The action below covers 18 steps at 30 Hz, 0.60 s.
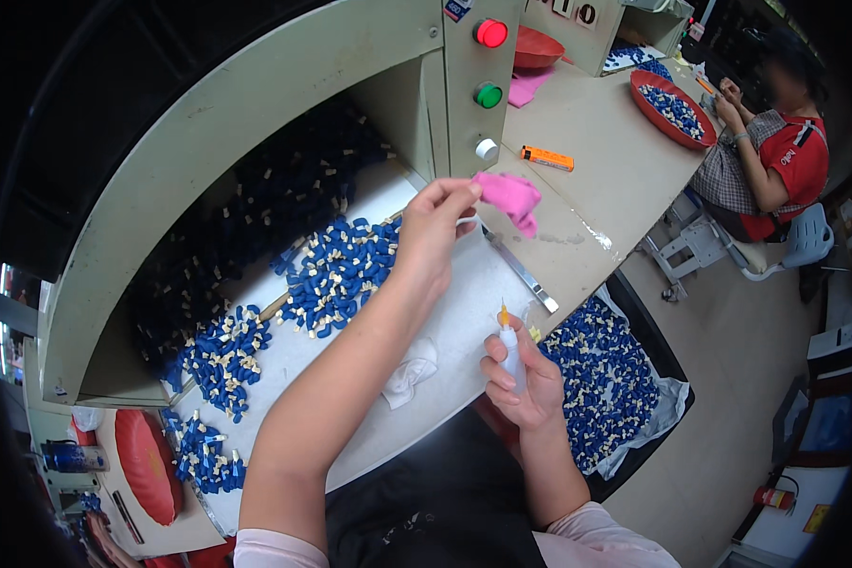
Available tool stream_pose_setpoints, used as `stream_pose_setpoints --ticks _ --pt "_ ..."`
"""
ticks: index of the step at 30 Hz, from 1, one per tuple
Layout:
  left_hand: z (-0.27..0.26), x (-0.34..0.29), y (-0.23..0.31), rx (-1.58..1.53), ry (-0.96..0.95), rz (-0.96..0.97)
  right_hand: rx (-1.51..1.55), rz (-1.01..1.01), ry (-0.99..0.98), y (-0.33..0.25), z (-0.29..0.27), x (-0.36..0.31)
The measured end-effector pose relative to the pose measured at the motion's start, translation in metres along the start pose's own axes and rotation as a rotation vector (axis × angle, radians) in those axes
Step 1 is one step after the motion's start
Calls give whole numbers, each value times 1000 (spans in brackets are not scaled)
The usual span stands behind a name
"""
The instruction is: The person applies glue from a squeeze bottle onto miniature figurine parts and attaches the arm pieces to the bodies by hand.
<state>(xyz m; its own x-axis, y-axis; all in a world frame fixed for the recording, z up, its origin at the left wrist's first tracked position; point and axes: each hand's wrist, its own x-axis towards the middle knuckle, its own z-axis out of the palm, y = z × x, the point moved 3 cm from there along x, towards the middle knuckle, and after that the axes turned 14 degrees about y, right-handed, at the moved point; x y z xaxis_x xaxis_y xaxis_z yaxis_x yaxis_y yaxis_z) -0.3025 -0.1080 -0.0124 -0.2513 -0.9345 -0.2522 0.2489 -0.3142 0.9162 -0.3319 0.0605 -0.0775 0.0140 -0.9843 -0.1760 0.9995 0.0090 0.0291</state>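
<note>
My left hand (pixel 433 232) reaches across the white worktop (pixel 346 431) and pinches a crumpled pink cloth (pixel 509 201) between thumb and fingers, near the far right corner of the worktop. Closer to my body, my right hand (pixel 525 383) is wrapped round a small white squeeze bottle (pixel 513 355), held upright with its orange needle tip pointing up. Heaps of small blue pieces with cream-coloured ends (pixel 341 275) lie along the far left of the worktop. A crumpled white cloth (pixel 410 374) rests beneath my left forearm.
A pale cabinet (pixel 213 109) with red and green buttons stands over the worktop, more blue pieces inside. Right of me sits a black tray (pixel 686 402) full of them. An orange box (pixel 547 158) lies beyond. Another person (pixel 772 161) works at far right beside a red bowl (pixel 642 80).
</note>
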Motion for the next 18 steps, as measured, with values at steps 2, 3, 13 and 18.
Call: stream_pose_setpoints --ticks 2,3,13,18 --pt "6 14 -4 -16 -43 -61 -15 -6 -25 -4 3 -1" --pt "11 21 -8 -38 -88 -113 -20 -13 -16 -6 3 -2" --pt "-55 24 16 245 -110 42 -47 -30 67 -7 -5 -2" --pt "-167 -19 97 554 142 350 -234 -137 75 -3 3 -10"
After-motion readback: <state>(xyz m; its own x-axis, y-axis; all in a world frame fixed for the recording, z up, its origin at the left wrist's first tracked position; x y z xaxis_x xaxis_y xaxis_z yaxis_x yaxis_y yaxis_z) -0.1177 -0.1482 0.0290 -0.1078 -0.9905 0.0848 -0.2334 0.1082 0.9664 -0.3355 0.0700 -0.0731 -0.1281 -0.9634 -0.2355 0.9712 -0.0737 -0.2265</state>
